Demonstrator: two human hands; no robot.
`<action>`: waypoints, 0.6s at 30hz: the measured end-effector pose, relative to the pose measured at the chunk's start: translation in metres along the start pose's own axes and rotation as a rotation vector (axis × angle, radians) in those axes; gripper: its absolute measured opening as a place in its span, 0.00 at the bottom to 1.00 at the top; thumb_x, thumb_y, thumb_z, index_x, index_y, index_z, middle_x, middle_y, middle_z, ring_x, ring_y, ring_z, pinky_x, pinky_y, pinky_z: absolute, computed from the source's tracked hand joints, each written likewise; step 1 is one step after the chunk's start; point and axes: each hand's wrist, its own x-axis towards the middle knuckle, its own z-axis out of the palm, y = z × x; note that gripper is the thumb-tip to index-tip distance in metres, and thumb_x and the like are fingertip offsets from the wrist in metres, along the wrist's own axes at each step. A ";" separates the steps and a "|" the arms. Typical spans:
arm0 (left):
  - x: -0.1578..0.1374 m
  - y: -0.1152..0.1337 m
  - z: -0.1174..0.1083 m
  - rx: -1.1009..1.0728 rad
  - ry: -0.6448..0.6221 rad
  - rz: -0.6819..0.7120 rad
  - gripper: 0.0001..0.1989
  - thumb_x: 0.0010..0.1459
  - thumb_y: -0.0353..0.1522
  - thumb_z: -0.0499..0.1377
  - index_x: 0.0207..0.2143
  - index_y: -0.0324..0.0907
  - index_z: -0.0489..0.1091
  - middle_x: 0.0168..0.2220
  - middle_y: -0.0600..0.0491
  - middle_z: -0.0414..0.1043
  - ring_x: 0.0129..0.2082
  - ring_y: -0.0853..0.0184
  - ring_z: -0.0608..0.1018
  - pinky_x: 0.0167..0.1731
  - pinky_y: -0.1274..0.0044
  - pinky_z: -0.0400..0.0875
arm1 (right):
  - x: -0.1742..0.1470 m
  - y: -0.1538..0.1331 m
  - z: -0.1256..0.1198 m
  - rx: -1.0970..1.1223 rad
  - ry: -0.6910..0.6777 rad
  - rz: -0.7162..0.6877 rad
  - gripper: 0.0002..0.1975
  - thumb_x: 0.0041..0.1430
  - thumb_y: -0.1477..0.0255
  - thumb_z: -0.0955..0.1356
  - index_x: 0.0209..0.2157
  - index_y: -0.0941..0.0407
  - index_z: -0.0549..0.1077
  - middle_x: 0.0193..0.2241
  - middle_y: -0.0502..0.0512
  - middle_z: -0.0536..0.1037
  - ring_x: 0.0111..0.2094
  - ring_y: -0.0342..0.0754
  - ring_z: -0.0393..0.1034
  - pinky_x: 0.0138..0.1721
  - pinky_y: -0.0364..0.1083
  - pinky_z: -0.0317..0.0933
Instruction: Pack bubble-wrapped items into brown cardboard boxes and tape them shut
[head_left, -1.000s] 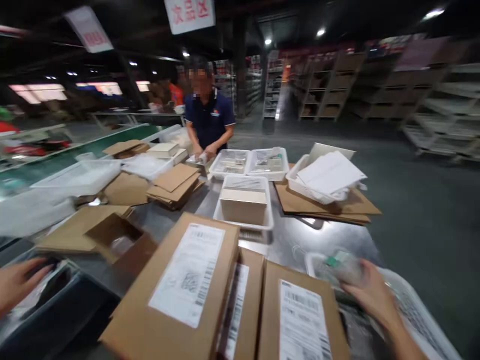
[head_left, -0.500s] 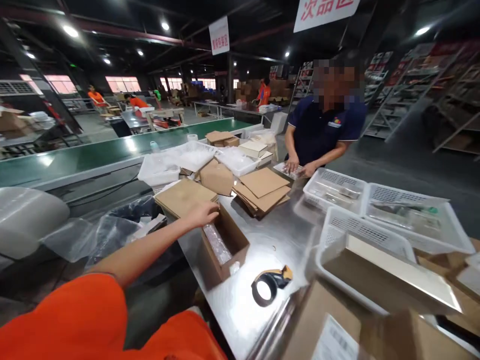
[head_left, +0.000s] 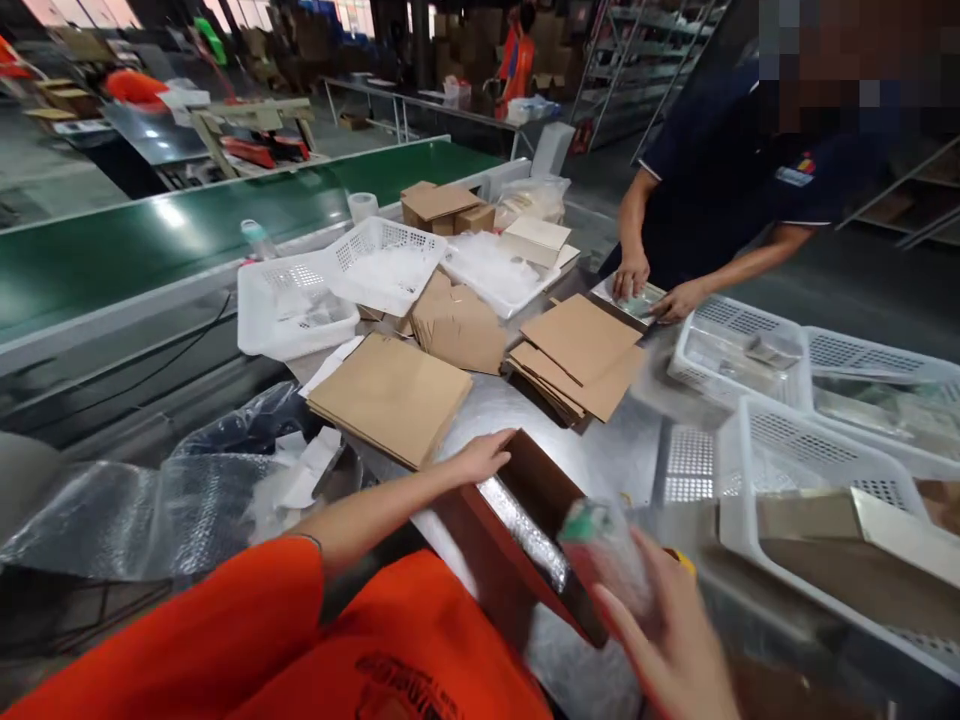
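Observation:
My left hand (head_left: 484,458) grips the far rim of a small open cardboard box (head_left: 540,520) on the steel table (head_left: 622,450); bubble wrap lines the box's inside. My right hand (head_left: 667,640) holds a clear plastic-wrapped item with a green end (head_left: 604,550) just above the box's near right edge. The item is blurred. My orange sleeve fills the lower left.
Stacks of flat cardboard (head_left: 394,395) (head_left: 581,355) lie beyond the box. White baskets (head_left: 795,470) stand on the right, others (head_left: 300,300) at the left back. A co-worker in a dark shirt (head_left: 720,180) handles a packet across the table. A bag-lined bin (head_left: 172,500) stands left, beside a green conveyor (head_left: 150,250).
The view has tilted down and shifted right. My right hand has come into view carrying the wrapped item to the box. My left hand stays on the box's rim.

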 end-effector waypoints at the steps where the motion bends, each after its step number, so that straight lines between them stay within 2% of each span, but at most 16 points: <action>1: 0.000 -0.002 0.005 -0.030 -0.005 0.001 0.26 0.60 0.27 0.53 0.62 0.37 0.63 0.60 0.44 0.68 0.60 0.56 0.72 0.62 0.65 0.65 | 0.016 -0.004 0.015 0.024 -0.086 0.025 0.32 0.61 0.53 0.62 0.62 0.52 0.60 0.58 0.61 0.67 0.56 0.56 0.65 0.57 0.57 0.62; 4: -0.003 -0.006 0.013 -0.099 -0.001 -0.001 0.26 0.62 0.27 0.50 0.63 0.38 0.61 0.61 0.45 0.66 0.61 0.58 0.70 0.63 0.65 0.63 | 0.057 -0.008 0.058 -0.008 -0.398 0.127 0.32 0.61 0.59 0.62 0.63 0.59 0.59 0.57 0.64 0.69 0.57 0.56 0.66 0.58 0.53 0.60; 6: -0.005 -0.007 0.014 -0.125 -0.001 -0.003 0.26 0.62 0.27 0.50 0.63 0.36 0.61 0.62 0.44 0.64 0.62 0.58 0.68 0.64 0.66 0.62 | 0.072 -0.011 0.076 -0.128 -0.528 0.169 0.31 0.64 0.64 0.60 0.65 0.62 0.56 0.58 0.67 0.68 0.58 0.58 0.65 0.58 0.54 0.60; 10: -0.009 -0.008 0.013 -0.139 -0.002 -0.012 0.26 0.62 0.29 0.50 0.63 0.37 0.61 0.61 0.43 0.67 0.61 0.56 0.70 0.62 0.64 0.64 | 0.074 -0.024 0.086 -0.304 -0.527 0.193 0.27 0.66 0.69 0.58 0.64 0.65 0.59 0.58 0.73 0.66 0.57 0.69 0.63 0.54 0.62 0.60; 14: -0.009 -0.008 0.013 -0.130 -0.010 -0.032 0.27 0.63 0.30 0.50 0.64 0.37 0.60 0.60 0.41 0.68 0.59 0.54 0.72 0.61 0.62 0.65 | 0.070 -0.027 0.087 -0.386 -0.562 0.214 0.28 0.67 0.67 0.59 0.64 0.65 0.58 0.59 0.70 0.65 0.56 0.65 0.64 0.55 0.57 0.60; 16: -0.008 -0.008 0.013 -0.132 -0.015 -0.037 0.27 0.63 0.30 0.50 0.64 0.36 0.60 0.60 0.41 0.67 0.59 0.54 0.71 0.61 0.63 0.65 | 0.070 -0.025 0.089 -0.397 -0.610 0.246 0.31 0.66 0.66 0.62 0.66 0.65 0.54 0.58 0.70 0.66 0.55 0.64 0.66 0.54 0.55 0.62; 18: -0.006 -0.007 0.013 -0.138 -0.015 -0.039 0.27 0.62 0.29 0.50 0.64 0.35 0.60 0.60 0.40 0.67 0.59 0.54 0.71 0.61 0.63 0.64 | 0.071 -0.023 0.092 -0.399 -0.620 0.265 0.32 0.63 0.69 0.65 0.65 0.66 0.54 0.55 0.71 0.69 0.53 0.63 0.67 0.51 0.53 0.63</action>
